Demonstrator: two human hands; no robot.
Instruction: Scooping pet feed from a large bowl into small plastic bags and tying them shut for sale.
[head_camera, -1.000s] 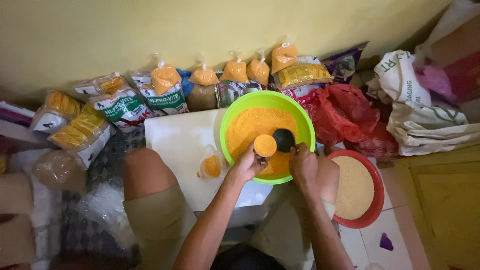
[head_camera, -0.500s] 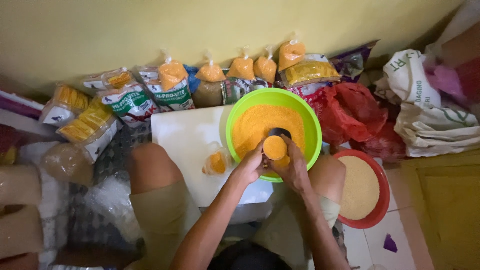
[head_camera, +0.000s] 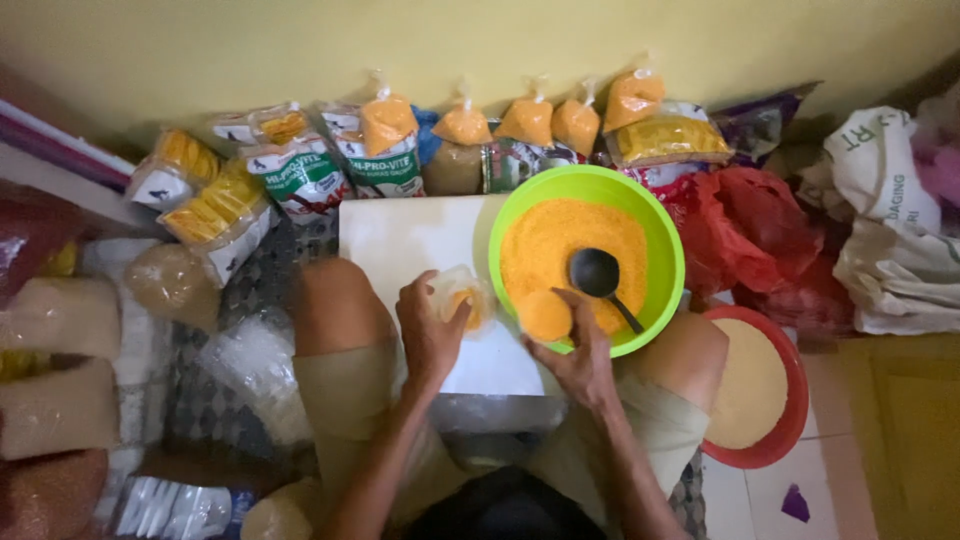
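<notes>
Portioning orange crumbs from the lime-green plastic bowl (head_camera: 585, 190): left hand (head_camera: 430, 325) fingers clasping a small clear plastic bag (head_camera: 462, 298), right hand (head_camera: 575, 355) gripping a heaped cup (head_camera: 545, 315), needing careful tipping into the bag.

Row of tied orange-filled bags (head_camera: 525, 120) along the yellow wall (head_camera: 480, 40) at top, red plastic bag (head_camera: 750, 230) right of centre, red bowl of pale grain (head_camera: 755, 390) lower right, printed feed packets (head_camera: 300, 175) upper left

Two bowls — one green (head_camera: 668, 228), one red (head_camera: 786, 436) — and one black ladle (head_camera: 597, 274).
</notes>
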